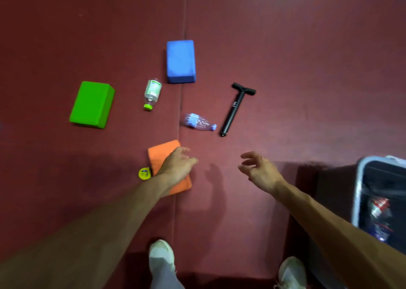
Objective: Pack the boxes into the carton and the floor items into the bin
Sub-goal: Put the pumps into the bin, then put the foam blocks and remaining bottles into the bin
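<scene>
From my remote seat, the maroon floor mat (pixel 307 47) fills the view, with a seam running from 12 to 6 o'clock. The bin (pixel 357 192) stands at 4 o'clock at the right edge. It has a grey rim and a dark liner, and crushed bottles lie inside.

The green block (pixel 92 104) lies at 9 o'clock and the blue block (pixel 180 61) at 12. The orange block (pixel 160 154) lies at 7, just below centre.

My left grip (pixel 178 164) is over the orange block, fingers relaxed and spread, holding nothing. I cannot tell whether it touches the block. My right grip (pixel 258 170) hangs over bare floor at 5 o'clock, fingers loosely curled and empty.

The black pump (pixel 234 108) lies at 2 o'clock, its T-handle pointing to 12. The green-capped bottle (pixel 152 93) lies on its side at 10. The purple-capped bottle (pixel 198 122) lies at centre, its cap near the pump's foot. A small yellow disc (pixel 144 173) sits just beside the orange block, on its 8 o'clock side.
</scene>
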Available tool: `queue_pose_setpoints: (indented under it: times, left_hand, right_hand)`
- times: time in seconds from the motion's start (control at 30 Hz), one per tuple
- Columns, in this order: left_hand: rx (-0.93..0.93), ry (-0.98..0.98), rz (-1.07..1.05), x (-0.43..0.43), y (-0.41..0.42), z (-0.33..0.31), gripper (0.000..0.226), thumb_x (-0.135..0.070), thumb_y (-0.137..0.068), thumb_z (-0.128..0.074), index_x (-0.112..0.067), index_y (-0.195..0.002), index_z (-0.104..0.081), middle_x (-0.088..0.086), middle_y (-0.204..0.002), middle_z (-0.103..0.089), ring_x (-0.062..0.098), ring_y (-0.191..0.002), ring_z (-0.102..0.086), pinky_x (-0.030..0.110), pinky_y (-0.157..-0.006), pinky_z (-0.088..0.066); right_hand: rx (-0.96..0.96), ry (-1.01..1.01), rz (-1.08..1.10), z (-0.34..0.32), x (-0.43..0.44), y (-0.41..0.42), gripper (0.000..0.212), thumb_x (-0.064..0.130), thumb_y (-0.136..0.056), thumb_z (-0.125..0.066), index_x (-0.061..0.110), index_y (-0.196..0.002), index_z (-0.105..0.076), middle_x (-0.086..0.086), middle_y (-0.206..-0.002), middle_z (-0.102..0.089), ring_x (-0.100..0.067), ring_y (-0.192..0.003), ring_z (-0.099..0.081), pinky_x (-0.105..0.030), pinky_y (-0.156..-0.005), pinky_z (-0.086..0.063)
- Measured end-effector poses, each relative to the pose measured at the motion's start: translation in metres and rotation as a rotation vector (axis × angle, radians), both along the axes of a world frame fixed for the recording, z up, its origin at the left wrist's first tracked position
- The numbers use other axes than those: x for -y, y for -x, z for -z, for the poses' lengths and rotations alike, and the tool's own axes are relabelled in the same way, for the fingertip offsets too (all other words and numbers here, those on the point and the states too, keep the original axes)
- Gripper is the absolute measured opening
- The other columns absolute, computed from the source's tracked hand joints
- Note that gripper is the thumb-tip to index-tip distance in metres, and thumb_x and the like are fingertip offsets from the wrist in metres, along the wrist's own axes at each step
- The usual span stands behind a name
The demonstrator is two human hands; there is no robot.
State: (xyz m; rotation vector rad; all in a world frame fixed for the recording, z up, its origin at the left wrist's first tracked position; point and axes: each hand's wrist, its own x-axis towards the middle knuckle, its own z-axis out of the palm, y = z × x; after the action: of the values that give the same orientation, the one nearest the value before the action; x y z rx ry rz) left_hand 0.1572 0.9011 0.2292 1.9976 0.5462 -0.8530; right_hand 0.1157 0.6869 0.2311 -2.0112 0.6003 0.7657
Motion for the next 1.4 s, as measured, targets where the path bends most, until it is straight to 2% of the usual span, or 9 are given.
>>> queue_pose_setpoints:
  times: [0.2,0.4,0.63,0.73,0.83,0.9,1.13,1.27,1.4]
  left_hand:
    - [-0.010,-0.077,-0.134,-0.134,-0.009,0.022,0.043,-0.021,-0.085,-0.061,-0.015,-0.126,-0.052,0.004,-0.118,-0.061,0.020,-0.103,-0.059,0.031,-0.096,-0.045]
    - [-0.105,-0.202,-0.215,-0.194,0.005,0.091,0.036,-0.017,-0.086,-0.059,-0.011,-0.121,-0.057,0.008,-0.118,-0.062,0.023,-0.108,-0.056,0.023,-0.076,-0.034]
    - [-0.102,-0.280,-0.339,-0.216,-0.001,0.226,0.037,-0.015,-0.088,-0.057,-0.006,-0.124,-0.055,0.016,-0.127,-0.058,0.029,-0.116,-0.056,0.033,-0.095,-0.042]
    - [-0.110,-0.317,-0.384,-0.216,-0.008,0.282,0.044,-0.018,-0.089,-0.056,-0.008,-0.131,-0.049,0.014,-0.137,-0.050,0.029,-0.124,-0.050,0.035,-0.102,-0.038]
    - [-0.103,-0.297,-0.400,-0.214,-0.013,0.325,0.060,-0.022,-0.089,-0.059,-0.008,-0.143,-0.036,0.014,-0.145,-0.041,0.028,-0.132,-0.043,0.033,-0.107,-0.035]
    - [-0.115,-0.269,-0.460,-0.210,-0.011,0.346,0.068,-0.021,-0.086,-0.064,-0.010,-0.145,-0.033,0.014,-0.144,-0.042,0.029,-0.130,-0.044,0.034,-0.108,-0.036]
    - [-0.073,-0.254,-0.742,-0.194,0.002,0.352,0.046,-0.005,-0.070,-0.073,-0.010,-0.114,-0.064,0.010,-0.110,-0.069,0.019,-0.091,-0.061,0.026,-0.078,-0.047]
    - [-0.008,-0.213,-0.719,-0.192,0.010,0.307,0.049,-0.010,-0.066,-0.081,-0.012,-0.111,-0.062,0.006,-0.101,-0.066,0.020,-0.085,-0.063,0.027,-0.072,-0.054]
    - [0.032,-0.130,-0.665,-0.189,0.017,0.238,0.040,-0.010,-0.069,-0.080,-0.012,-0.105,-0.062,-0.001,-0.088,-0.062,0.011,-0.074,-0.055,0.015,-0.060,-0.044]
  right_hand:
    - [-0.071,-0.009,-0.068,0.025,-0.109,-0.039,0.033,0.020,-0.089,-0.060,0.015,-0.122,-0.057,-0.009,-0.112,-0.065,-0.027,-0.096,-0.062,-0.044,-0.093,-0.051]
    - [-0.154,-0.031,-0.156,0.103,-0.165,-0.064,0.039,0.020,-0.088,-0.064,0.012,-0.124,-0.054,-0.010,-0.112,-0.065,-0.026,-0.095,-0.061,-0.041,-0.091,-0.049]
    - [-0.221,0.011,-0.185,0.252,-0.191,-0.089,0.083,0.043,-0.069,-0.080,0.014,-0.136,-0.040,-0.009,-0.125,-0.055,-0.024,-0.108,-0.055,-0.031,-0.086,-0.042]
    - [-0.253,-0.013,-0.159,0.314,-0.189,-0.089,0.098,0.038,-0.065,-0.085,0.011,-0.142,-0.030,-0.010,-0.129,-0.052,-0.026,-0.112,-0.056,-0.025,-0.085,-0.046]
    - [-0.271,-0.159,-0.094,0.355,-0.188,-0.082,0.070,0.020,-0.069,-0.083,0.008,-0.127,-0.046,0.003,-0.096,-0.061,-0.012,-0.077,-0.061,-0.011,-0.046,-0.046]
    - [-0.267,-0.235,-0.087,0.377,-0.186,-0.077,0.041,0.018,-0.067,-0.083,0.017,-0.101,-0.061,0.007,-0.083,-0.067,-0.005,-0.064,-0.065,-0.012,-0.041,-0.045]
    - [-0.333,-0.406,-0.074,0.358,-0.187,-0.066,0.062,0.035,-0.046,-0.088,0.024,-0.102,-0.064,0.013,-0.090,-0.073,0.001,-0.072,-0.069,-0.010,-0.047,-0.048]
    - [-0.280,-0.285,0.033,0.320,-0.175,-0.061,0.080,0.032,-0.056,-0.089,0.017,-0.126,-0.055,-0.001,-0.116,-0.065,-0.019,-0.103,-0.064,-0.031,-0.075,-0.052]
    - [-0.201,-0.222,0.191,0.253,-0.155,-0.053,0.075,0.033,-0.054,-0.090,0.017,-0.120,-0.059,-0.005,-0.114,-0.068,-0.023,-0.101,-0.066,-0.040,-0.086,-0.054]
